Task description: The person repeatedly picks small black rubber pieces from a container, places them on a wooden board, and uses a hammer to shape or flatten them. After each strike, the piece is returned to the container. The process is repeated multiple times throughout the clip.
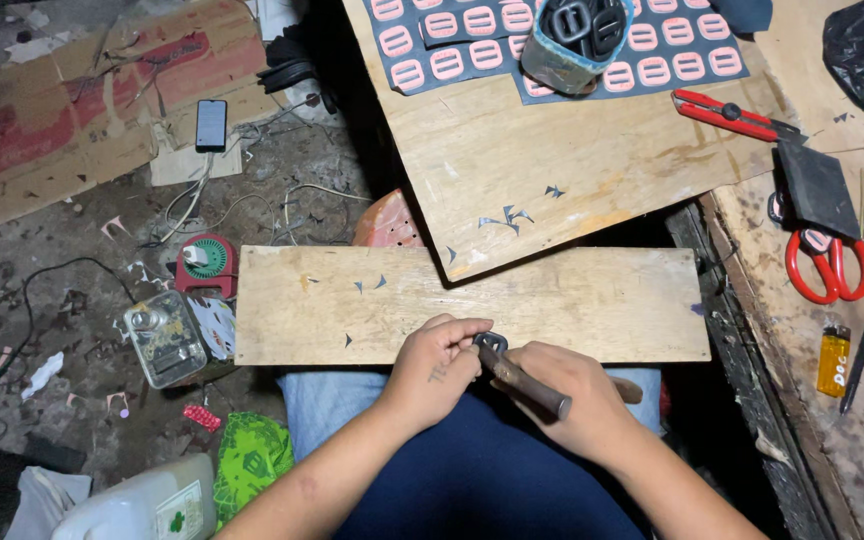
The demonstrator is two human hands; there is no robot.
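Both hands meet at the near edge of a long wooden board point(552, 300) that lies across the person's lap. The left hand point(439, 365) has its fingers curled in, thumb and forefinger pinched on a small dark buckle point(490, 342) that rests on the board's near edge, a little left of its middle. The right hand point(564, 385) is closed in a fist around a tool with a dark wooden handle point(532, 385); the tool's tip meets the buckle, though the exact point of contact is too small to make out. A few tiny dark offcuts dot the board's left half. Overlapping the board's far edge is a larger plywood sheet point(552, 160), tilted, with dark sheets of pink-outlined buckle shapes point(652, 65) along its far edge and a cloth-wrapped container of black buckles point(577, 40) on them. On the sheet's right edge lies a red-handled cutter point(732, 115). Further right, on a worn bench, lie red scissors point(832, 265) and an orange lighter point(832, 360). To the left, on the littered floor, sit a phone point(211, 123) and a white jug point(142, 505).
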